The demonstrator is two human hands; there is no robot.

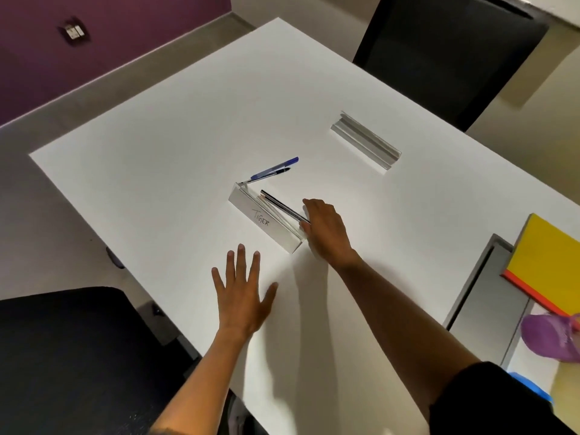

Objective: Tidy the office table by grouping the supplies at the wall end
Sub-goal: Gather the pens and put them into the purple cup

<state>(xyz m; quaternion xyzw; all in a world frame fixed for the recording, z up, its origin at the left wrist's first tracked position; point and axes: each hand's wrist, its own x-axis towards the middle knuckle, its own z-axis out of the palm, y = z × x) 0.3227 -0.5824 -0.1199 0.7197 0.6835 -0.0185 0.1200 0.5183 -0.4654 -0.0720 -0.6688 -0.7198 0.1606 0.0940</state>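
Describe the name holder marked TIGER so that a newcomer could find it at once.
On the white table, look just ahead of the right hand, which touches its near end. The clear name holder carries a handwritten TIGER card, unlike the bare silver rail farther off.

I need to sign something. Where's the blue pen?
Head view, mid-table: the blue pen lies beside a black pen, just beyond the "TIGER" name stand.

Left hand (241, 296): flat, palm down, fingers spread and extended toward 12 o'clock, thumb angled toward 2 o'clock. Left forearm runs from the 6 o'clock frame edge up to the wrist. Right hand (326, 229): palm down, fingers curled, knuckles raised, pointing toward 11 o'clock. Right forearm extends from 5 o'clock, bare to a dark sleeve at the elbow.
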